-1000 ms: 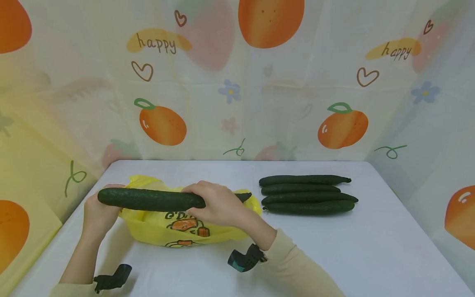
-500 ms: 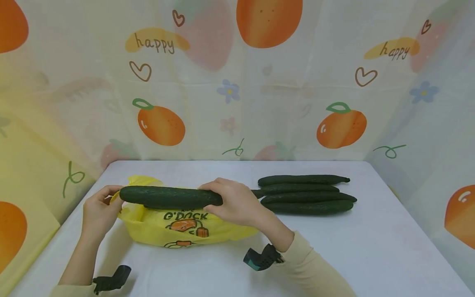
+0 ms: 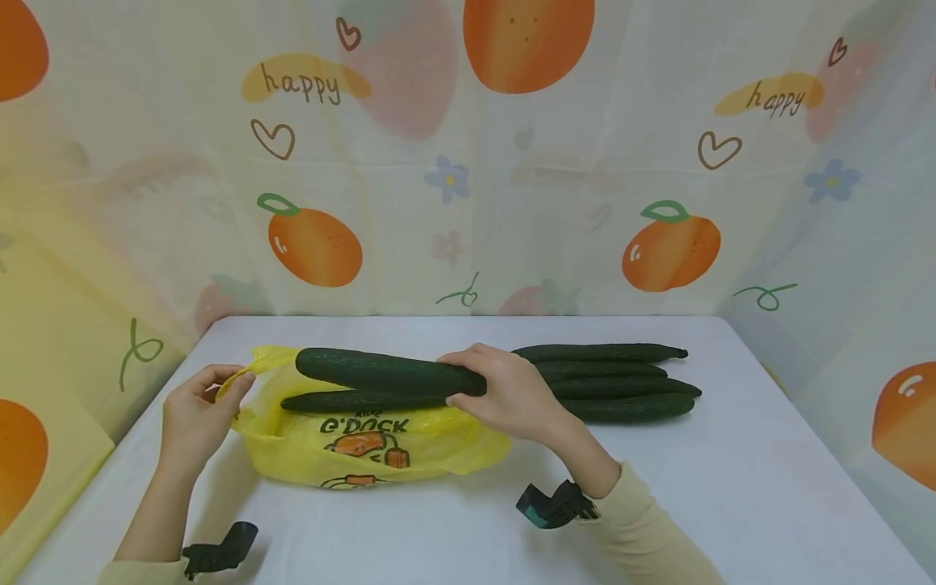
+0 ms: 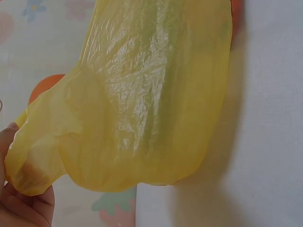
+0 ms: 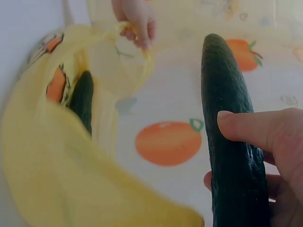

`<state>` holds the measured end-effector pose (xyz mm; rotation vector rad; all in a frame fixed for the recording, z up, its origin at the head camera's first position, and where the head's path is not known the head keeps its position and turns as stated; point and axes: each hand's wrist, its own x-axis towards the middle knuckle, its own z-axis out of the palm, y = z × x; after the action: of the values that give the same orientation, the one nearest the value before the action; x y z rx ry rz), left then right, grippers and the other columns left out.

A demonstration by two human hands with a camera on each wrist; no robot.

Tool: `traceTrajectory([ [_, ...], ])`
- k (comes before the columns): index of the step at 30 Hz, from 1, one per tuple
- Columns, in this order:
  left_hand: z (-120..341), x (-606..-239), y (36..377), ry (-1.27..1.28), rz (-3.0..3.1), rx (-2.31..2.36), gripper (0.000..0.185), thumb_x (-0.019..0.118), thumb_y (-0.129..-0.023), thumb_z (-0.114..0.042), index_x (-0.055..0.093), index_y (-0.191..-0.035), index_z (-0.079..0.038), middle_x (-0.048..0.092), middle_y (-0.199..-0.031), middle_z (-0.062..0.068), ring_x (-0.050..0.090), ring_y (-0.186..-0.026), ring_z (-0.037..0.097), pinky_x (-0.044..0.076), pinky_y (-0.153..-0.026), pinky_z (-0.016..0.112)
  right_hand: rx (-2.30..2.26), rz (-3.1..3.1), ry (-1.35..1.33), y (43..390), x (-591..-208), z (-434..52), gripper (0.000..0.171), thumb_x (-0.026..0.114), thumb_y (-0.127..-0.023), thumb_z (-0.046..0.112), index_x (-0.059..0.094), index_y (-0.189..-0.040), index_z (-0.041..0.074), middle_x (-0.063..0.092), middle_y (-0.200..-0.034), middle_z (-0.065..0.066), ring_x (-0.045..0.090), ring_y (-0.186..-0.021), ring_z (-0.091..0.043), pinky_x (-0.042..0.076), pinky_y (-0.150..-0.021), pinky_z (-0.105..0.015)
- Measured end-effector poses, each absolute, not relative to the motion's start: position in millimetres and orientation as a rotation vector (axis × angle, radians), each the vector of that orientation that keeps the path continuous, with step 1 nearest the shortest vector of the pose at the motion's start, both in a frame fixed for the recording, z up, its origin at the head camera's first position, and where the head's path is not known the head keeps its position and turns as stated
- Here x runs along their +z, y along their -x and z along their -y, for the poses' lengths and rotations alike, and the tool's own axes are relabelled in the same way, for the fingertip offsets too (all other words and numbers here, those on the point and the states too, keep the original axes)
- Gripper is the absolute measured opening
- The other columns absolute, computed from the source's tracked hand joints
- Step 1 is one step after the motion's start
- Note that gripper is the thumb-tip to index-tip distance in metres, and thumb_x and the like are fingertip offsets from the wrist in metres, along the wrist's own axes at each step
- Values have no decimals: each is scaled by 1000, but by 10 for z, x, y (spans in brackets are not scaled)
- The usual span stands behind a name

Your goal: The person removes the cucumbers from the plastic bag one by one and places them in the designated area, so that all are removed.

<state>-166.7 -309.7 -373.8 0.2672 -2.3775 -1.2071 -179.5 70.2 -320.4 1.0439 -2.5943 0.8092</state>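
My right hand (image 3: 512, 396) grips a dark green cucumber (image 3: 380, 372) near its right end, above the yellow plastic bag (image 3: 292, 452). In the right wrist view the thumb lies across this cucumber (image 5: 227, 85) and fingers show behind it. At the bag's left end my left hand (image 3: 199, 414) pinches a handle of the bag, pulling it outward. Another cucumber (image 3: 351, 401) lies in the bag's opening, its right part hidden. The left wrist view shows the stretched yellow film (image 4: 118, 118) with a green shape showing through.
Several cucumbers (image 3: 621, 408) lie side by side on the white table (image 3: 768, 487) to the right, their left ends partly behind my right hand. A fruit-printed cloth (image 3: 483, 211) hangs behind and at both sides. Black wrist cameras (image 3: 221, 549) sit on both wrists.
My right hand has moved to the right with the cucumber, whose left end has left the left hand's area and risen slightly. The left hand stays at the bag's handle. The cucumber in the bag shows more.
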Motion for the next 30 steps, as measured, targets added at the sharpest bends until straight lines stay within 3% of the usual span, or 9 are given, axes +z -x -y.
traceTrajectory([
  [11, 3119, -3772, 1682, -277, 2353, -1227, 21, 68, -84, -27, 65, -92, -7, 57, -66, -18, 49, -50, 1, 40, -41, 16, 893, 2592, -978, 1883, -3301, -1110, 44, 73, -79, 21, 60, -120, 17, 63, -110, 4, 60, -98, -14, 50, -83, -33],
  [16, 3111, -3739, 1665, -259, 2367, -1223, 13, 68, -84, -25, 65, -89, -13, 55, -64, -18, 48, -49, 1, 40, -41, 15, 891, 2590, -929, 1899, -3324, -1298, 44, 75, -77, 19, 60, -119, 15, 63, -111, 2, 60, -102, -15, 50, -86, -35],
  [30, 3124, -3722, 1655, -274, 2350, -1230, 14, 68, -84, -26, 65, -88, -13, 56, -63, -18, 48, -47, 2, 39, -40, 16, 818, 2587, -810, 1946, -3497, -1928, 46, 76, -75, 17, 60, -117, 16, 63, -108, 2, 60, -99, -17, 50, -83, -38],
])
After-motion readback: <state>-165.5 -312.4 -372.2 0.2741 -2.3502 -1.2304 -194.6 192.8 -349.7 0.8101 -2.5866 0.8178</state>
